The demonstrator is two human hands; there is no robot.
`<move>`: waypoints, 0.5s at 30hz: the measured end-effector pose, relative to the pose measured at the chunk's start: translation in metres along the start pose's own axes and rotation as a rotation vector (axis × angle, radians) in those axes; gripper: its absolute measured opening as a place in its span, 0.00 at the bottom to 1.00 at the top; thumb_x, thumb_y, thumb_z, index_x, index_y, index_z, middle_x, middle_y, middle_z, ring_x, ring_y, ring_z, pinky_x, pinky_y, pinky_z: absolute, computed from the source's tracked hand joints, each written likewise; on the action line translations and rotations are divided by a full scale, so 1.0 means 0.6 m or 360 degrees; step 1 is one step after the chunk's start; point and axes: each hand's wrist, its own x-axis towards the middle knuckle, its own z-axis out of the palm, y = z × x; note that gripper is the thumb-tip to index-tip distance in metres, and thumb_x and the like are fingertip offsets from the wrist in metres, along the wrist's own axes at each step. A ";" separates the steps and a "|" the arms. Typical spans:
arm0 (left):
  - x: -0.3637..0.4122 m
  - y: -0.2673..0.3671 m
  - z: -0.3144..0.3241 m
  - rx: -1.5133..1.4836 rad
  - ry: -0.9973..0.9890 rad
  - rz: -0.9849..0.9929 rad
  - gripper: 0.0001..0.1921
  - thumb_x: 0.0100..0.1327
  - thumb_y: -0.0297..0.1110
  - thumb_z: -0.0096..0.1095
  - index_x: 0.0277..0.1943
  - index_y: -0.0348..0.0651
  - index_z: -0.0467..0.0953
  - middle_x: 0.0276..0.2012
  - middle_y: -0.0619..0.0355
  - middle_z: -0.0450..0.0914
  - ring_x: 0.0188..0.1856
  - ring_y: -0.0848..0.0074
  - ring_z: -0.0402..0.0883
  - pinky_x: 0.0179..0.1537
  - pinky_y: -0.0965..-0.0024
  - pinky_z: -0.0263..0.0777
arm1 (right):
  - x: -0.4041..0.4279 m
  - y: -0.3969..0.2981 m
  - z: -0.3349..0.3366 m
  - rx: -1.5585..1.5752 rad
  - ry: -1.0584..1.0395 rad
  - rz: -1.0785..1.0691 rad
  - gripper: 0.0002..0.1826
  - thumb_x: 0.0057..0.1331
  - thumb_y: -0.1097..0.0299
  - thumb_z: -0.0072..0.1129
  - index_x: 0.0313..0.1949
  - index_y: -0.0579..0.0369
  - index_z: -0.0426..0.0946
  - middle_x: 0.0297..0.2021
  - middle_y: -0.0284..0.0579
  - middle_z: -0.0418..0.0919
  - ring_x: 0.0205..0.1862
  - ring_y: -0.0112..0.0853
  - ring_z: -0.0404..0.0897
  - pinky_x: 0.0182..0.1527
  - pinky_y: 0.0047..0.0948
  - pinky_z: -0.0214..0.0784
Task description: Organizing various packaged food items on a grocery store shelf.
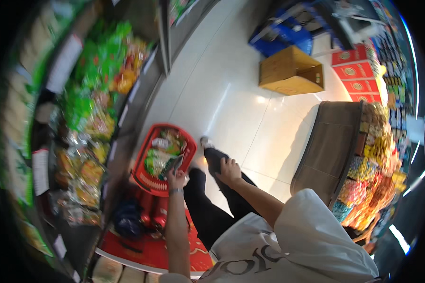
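My left hand [177,178] is over the near right side of a red plastic shopping basket [150,187], its fingers around a thin dark flat item [176,165] whose exact kind is unclear. Under and beside that item, packaged goods in green and clear wrapping [157,160] lie inside the basket. My right hand [230,172] hangs in front of my dark trousers, its fingers loosely curled; nothing shows in it, though the palm is hidden. The basket stands low, between the shelf and my legs.
Shelves of bagged food [92,116] run along the left. A red display stand [152,247] is at the lower left. An open cardboard box [287,72] stands on the tiled floor ahead, beside blue crates [287,35]. On the right is a brown counter [326,148] with wrapped sweets.
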 end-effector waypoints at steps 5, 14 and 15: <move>-0.375 -0.084 0.072 0.0206 -0.0579 0.0185 0.06 0.67 0.28 0.58 0.46 0.42 0.73 0.38 0.57 0.75 0.32 0.76 0.69 0.32 0.72 0.65 | -0.060 -0.018 -0.127 0.1975 -0.0683 0.0167 0.32 0.72 0.38 0.44 0.47 0.61 0.72 0.36 0.58 0.83 0.41 0.46 0.85 0.43 0.42 0.77; -0.837 -0.232 0.144 0.1296 -0.1303 0.0802 0.32 0.62 0.22 0.61 0.69 0.35 0.60 0.59 0.52 0.73 0.58 0.65 0.75 0.58 0.62 0.71 | -0.308 -0.002 -0.480 0.2755 -0.0372 -0.0425 0.32 0.69 0.48 0.59 0.59 0.64 0.72 0.46 0.45 0.81 0.46 0.29 0.78 0.50 0.29 0.70; -0.876 -0.236 0.163 0.1394 -0.1380 0.0857 0.32 0.62 0.23 0.62 0.69 0.35 0.61 0.58 0.52 0.73 0.57 0.66 0.75 0.58 0.63 0.71 | -0.318 0.008 -0.509 0.2737 -0.0361 -0.0501 0.30 0.67 0.54 0.63 0.59 0.65 0.72 0.47 0.45 0.81 0.47 0.28 0.78 0.50 0.28 0.70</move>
